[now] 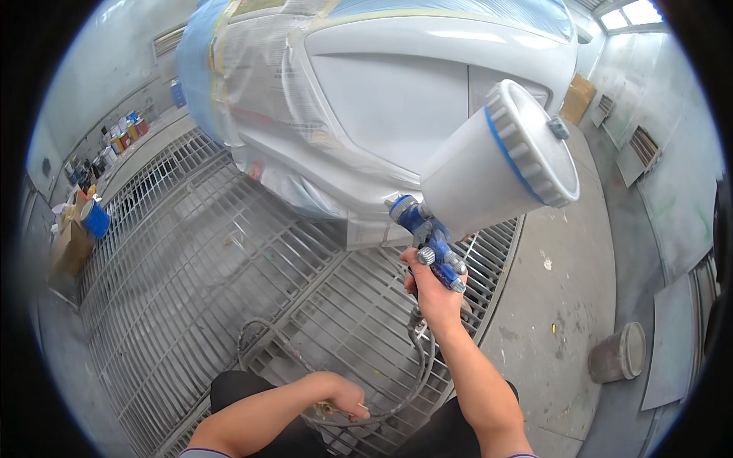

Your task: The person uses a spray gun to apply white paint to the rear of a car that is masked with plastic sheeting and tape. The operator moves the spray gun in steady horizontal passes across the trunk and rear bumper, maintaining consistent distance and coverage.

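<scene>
My right hand [437, 298] grips the gun [416, 220]; left hand [347, 397] curls at the hose [421, 378], hold unclear; slack may snag grate [217, 256].

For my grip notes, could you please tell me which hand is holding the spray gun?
The right hand, wrapped around the blue spray gun below its white cup; the left hand is lower, by the hose.

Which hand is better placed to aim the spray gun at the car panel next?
Right, most likely: the right hand grips the spray gun, its nozzle facing the car panel. The left hand is lower, by the hose, away from the gun.
</scene>
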`<state>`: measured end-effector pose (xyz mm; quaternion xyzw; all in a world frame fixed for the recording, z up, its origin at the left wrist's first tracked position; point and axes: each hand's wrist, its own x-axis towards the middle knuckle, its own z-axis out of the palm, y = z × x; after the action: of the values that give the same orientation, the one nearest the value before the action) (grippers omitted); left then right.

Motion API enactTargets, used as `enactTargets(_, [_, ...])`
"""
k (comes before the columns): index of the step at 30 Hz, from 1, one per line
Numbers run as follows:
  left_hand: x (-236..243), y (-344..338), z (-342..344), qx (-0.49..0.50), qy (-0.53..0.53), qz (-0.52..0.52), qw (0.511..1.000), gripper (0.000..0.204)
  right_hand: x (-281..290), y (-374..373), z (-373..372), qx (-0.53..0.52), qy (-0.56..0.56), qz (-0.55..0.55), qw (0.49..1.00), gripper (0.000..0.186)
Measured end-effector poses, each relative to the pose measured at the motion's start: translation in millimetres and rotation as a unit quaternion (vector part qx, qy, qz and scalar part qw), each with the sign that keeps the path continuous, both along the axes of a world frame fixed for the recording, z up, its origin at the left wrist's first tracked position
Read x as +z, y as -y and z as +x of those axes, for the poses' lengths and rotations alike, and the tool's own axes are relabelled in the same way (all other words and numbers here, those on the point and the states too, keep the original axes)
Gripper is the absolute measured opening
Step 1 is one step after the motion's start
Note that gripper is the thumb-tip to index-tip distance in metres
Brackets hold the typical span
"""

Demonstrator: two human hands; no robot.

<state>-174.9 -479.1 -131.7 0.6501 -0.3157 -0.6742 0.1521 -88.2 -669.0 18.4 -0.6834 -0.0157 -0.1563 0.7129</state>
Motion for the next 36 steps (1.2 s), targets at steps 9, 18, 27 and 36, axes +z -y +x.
enactTargets(9, [-11, -7, 1, 0.015, 0.002, -0.045, 0.999, 0.050, -16, 26, 4, -0.066, -0.037, -0.046, 0.996, 0.017])
enactTargets(18, [1, 28, 3, -0.033, 0.027, -0.051, 0.998, 0.051, -36, 120, -4, -0.165, -0.034, -0.068, 0.983, 0.018])
enactTargets(27, [6, 43, 10, -0.042, 0.048, -0.041, 0.997, 0.053, -29, 179, 7, -0.302, -0.033, -0.053, 0.951, 0.029])
enactTargets(36, [-18, 36, 18, 0.014, 0.024, 0.037, 0.999, 0.053, 6, 166, 27, -0.256, -0.008, 0.033, 0.966, 0.028])
